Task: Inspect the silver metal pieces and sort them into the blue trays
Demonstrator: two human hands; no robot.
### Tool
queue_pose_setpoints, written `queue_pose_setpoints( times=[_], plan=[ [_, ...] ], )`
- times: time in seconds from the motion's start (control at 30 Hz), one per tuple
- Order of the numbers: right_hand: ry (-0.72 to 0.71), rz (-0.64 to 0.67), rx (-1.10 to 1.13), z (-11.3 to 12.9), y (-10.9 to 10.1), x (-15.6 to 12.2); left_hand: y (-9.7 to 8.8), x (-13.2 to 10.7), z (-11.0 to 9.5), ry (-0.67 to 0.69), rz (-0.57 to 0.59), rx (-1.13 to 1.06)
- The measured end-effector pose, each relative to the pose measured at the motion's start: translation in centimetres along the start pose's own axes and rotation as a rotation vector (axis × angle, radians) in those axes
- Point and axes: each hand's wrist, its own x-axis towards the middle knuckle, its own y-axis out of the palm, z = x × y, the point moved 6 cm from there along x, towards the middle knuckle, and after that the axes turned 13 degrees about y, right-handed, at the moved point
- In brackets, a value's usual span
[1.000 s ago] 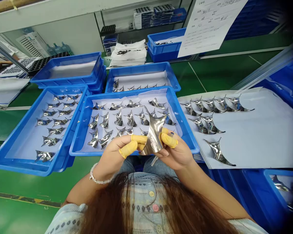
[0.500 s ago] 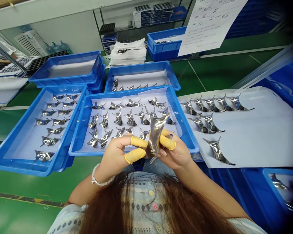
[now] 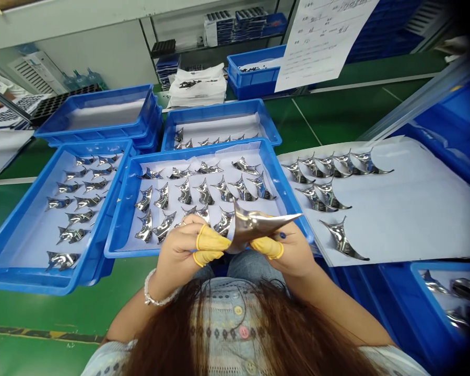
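A shiny, curved metal part with pointed tips (image 3: 254, 223) is held up between both hands, above the near edge of the middle blue tray (image 3: 113, 245). My left hand (image 3: 188, 243), in yellow finger cots, pinches its lower left end. On its other side, my right hand (image 3: 290, 249) grips it from below, also in yellow finger cots. A small blue tip (image 3: 282, 235) shows by the right fingers; what it belongs to is mostly hidden. Similar metal parts (image 3: 206, 192) lie in rows on white paper in that tray.
More such parts lie in the left blue tray (image 3: 68, 284), the rear tray (image 3: 219, 107) and on white paper (image 3: 411, 214) at right. Stacked blue trays (image 3: 97, 130) stand behind. A written sheet (image 3: 321, 42) hangs at upper right. A lower tray (image 3: 419, 300) holds parts.
The metal part has been turned in my hands: its upright long side now tips over, with one point reaching right. The rod seen under it earlier is hidden. The view has shifted slightly.
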Motion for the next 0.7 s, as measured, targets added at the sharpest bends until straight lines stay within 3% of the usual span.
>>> queue_pose_setpoints(
  times=[0.33, 0.7],
  plan=[
    [-0.114, 0.124, -0.11, 1.7, 0.8, -0.6, -0.5, -0.5, -0.8, 0.149, 0.021, 0.158],
    [-0.126, 0.154, -0.093, 1.4, 0.9, -0.6, -0.7, -0.8, -0.6, 0.139, 0.041, 0.156]
  ],
)
